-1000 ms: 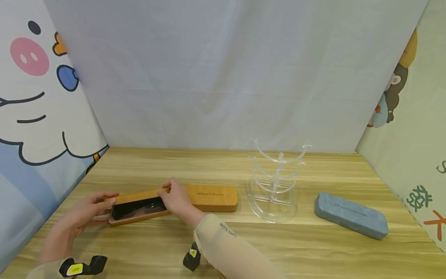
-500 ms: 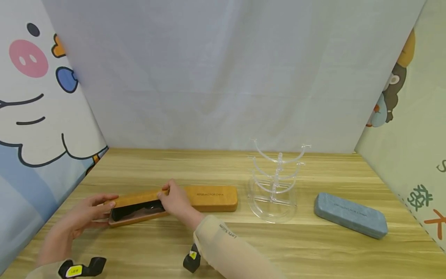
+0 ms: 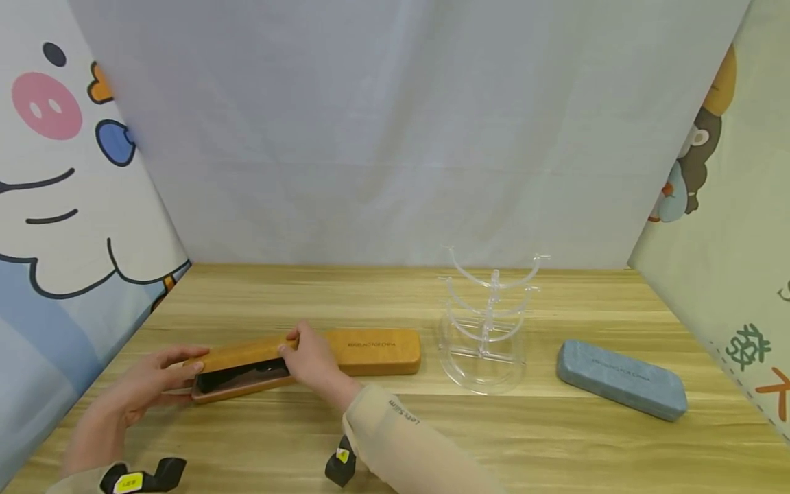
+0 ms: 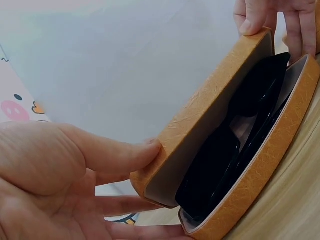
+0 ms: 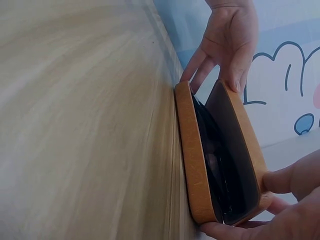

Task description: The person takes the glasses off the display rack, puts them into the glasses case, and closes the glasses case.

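At the left of the table lies an orange glasses case [image 3: 241, 355], its lid partly raised. Black sunglasses [image 4: 212, 167] rest folded inside, best seen in the left wrist view. My left hand [image 3: 148, 381] holds the left end, thumb on the lid's front edge and some fingers by the base. On the right end, my right hand [image 3: 313, 358] grips the lid with its thumb at the front edge; other fingertips touch the case's end in the right wrist view. A second orange glasses case [image 3: 375, 351], lid down, sits just beyond my right hand.
A clear plastic glasses stand [image 3: 487, 322] with curved tiers stands right of the orange cases. Farther right lies a blue glasses case [image 3: 620, 379], lid down. A grey-white cloth [image 3: 401, 137] hangs behind the wooden table [image 3: 555, 446].
The orange case's lid has come down somewhat, narrowing the gap and covering more of the sunglasses. Both hands keep their places at the two ends.
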Demonstrator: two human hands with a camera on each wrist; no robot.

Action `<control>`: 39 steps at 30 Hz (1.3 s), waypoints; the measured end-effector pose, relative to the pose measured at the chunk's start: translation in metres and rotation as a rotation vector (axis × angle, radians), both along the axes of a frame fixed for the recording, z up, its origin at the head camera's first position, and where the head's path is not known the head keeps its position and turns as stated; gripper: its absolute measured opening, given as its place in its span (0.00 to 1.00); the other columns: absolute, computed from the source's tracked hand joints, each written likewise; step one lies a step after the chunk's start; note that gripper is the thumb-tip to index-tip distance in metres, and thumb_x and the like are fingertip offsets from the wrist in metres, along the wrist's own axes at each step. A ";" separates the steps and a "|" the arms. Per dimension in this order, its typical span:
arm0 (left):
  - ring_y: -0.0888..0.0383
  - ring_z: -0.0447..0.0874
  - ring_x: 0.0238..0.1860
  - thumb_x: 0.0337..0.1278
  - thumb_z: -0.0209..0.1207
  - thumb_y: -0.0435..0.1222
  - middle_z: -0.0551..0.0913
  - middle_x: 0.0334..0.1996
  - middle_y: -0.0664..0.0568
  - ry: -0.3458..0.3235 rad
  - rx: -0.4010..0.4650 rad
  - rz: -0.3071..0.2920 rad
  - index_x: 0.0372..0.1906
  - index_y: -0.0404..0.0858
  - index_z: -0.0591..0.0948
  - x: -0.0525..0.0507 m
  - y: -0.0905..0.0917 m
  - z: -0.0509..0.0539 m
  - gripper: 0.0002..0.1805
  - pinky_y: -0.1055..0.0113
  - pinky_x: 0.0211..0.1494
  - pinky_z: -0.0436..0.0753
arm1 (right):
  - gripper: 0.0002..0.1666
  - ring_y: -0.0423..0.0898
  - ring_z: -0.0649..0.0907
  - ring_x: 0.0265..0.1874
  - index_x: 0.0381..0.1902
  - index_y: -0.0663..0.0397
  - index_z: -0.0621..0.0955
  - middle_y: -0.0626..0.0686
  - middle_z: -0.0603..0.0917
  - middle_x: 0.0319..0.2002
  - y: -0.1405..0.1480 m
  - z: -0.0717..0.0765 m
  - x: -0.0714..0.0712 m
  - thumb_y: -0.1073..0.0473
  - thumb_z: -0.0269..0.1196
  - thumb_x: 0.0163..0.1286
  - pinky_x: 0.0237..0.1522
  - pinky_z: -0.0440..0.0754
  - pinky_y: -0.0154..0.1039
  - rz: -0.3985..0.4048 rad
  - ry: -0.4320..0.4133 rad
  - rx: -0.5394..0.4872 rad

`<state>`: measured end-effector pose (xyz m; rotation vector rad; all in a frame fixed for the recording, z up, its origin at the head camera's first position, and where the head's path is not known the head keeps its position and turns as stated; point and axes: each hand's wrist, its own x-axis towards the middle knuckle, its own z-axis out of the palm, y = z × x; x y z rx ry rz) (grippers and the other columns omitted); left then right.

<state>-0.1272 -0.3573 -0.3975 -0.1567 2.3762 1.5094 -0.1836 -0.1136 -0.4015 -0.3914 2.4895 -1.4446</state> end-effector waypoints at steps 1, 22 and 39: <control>0.31 0.63 0.58 0.65 0.49 0.44 0.47 0.63 0.23 0.003 -0.004 0.001 0.65 0.24 0.55 0.000 0.000 0.000 0.35 0.53 0.48 0.79 | 0.10 0.42 0.71 0.22 0.42 0.49 0.73 0.49 0.78 0.32 0.000 -0.001 0.000 0.55 0.58 0.65 0.23 0.70 0.33 0.002 0.002 0.001; 0.57 0.76 0.44 0.57 0.57 0.37 0.60 0.58 0.25 -0.009 -0.142 0.082 0.57 0.24 0.68 -0.006 0.005 -0.003 0.27 0.60 0.44 0.81 | 0.10 0.39 0.75 0.29 0.31 0.56 0.79 0.49 0.81 0.30 -0.001 -0.012 0.004 0.72 0.61 0.50 0.31 0.73 0.27 0.016 0.166 0.065; 0.36 0.64 0.57 0.63 0.47 0.52 0.63 0.59 0.26 -0.005 -0.252 0.122 0.60 0.21 0.62 -0.006 0.017 0.014 0.37 0.49 0.54 0.74 | 0.07 0.39 0.79 0.35 0.39 0.52 0.81 0.45 0.82 0.36 0.020 0.003 0.008 0.60 0.60 0.62 0.33 0.76 0.30 0.062 0.035 -0.023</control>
